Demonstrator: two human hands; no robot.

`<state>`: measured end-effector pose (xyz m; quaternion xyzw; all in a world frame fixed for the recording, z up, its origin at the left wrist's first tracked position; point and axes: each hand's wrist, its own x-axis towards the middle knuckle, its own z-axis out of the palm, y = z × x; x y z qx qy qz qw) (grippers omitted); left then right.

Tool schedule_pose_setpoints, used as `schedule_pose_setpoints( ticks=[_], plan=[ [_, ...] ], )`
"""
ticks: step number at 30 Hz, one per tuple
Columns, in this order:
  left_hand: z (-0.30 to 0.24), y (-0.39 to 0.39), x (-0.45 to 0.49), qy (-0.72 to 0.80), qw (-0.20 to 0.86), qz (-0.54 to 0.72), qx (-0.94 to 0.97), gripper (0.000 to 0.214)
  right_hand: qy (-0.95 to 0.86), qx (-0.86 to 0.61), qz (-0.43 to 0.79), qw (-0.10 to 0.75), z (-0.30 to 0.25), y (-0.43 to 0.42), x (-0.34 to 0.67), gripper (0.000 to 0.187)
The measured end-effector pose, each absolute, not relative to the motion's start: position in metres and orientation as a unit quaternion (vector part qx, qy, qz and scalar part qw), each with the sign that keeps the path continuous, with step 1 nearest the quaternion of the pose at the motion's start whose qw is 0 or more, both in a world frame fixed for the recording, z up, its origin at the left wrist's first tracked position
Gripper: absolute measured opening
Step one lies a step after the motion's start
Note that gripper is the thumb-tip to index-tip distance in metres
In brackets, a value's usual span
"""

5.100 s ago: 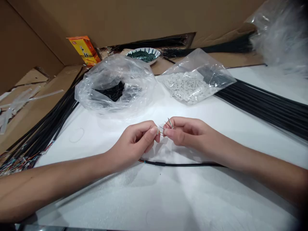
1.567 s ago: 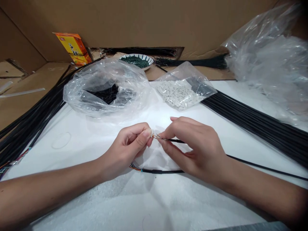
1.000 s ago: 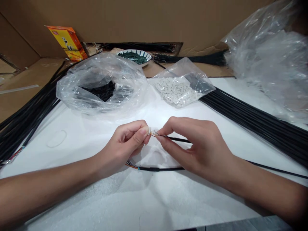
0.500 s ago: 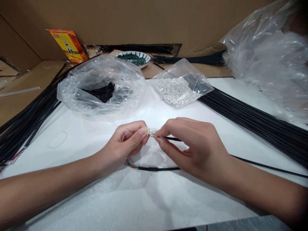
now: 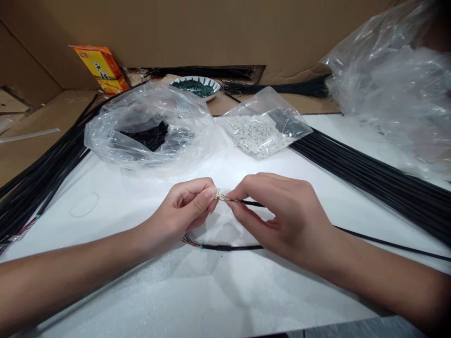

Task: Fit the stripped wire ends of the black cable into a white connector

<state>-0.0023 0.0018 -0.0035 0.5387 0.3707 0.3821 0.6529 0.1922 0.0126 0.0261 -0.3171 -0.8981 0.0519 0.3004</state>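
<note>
Two bare hands, the left hand (image 5: 181,211) and the right hand (image 5: 282,211), meet mid-frame, both closed in tight pinches. Left thumb and fingers grip one small white connector (image 5: 217,193); right fingertips (image 5: 234,193) grip one thin black cable (image 5: 253,203) just behind its bare metal wire ends (image 5: 224,198). These ends touch the connector or enter it, too small to tell which. Done so far, as visible: this one end is stripped and at the connector, seating unconfirmed. Just below the hands, one black cable loop (image 5: 225,247) lies on a white foam sheet (image 5: 123,281), its end fanned into coloured wires (image 5: 190,241) with no connector visible there. Farther out are two bundles of black cables, left (image 5: 45,180) and right (image 5: 373,183), too many to count, then two clear plastic bags, one holding black items (image 5: 105,141) and one white pieces (image 5: 257,136). Farthest: one bowl of green granules (image 5: 194,87), one yellow box (image 5: 100,68).
</note>
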Motion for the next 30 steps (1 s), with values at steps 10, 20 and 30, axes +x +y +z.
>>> schedule_pose_setpoints(
  ticks=[10,20,30],
  plan=[
    [-0.005,0.0,-0.003,0.385,0.618,0.369,0.578,0.037,-0.896,-0.316,0.105,0.292,0.025,0.012,0.193,0.015],
    [-0.005,-0.002,-0.004,0.384,0.618,0.365,0.58,0.036,-0.887,-0.305,0.133,0.32,0.021,0.011,0.191,0.007],
    [-0.006,-0.002,-0.003,0.37,0.616,0.377,0.585,0.035,-0.871,-0.29,0.133,0.374,0.015,0.01,0.186,0.006]
  ],
)
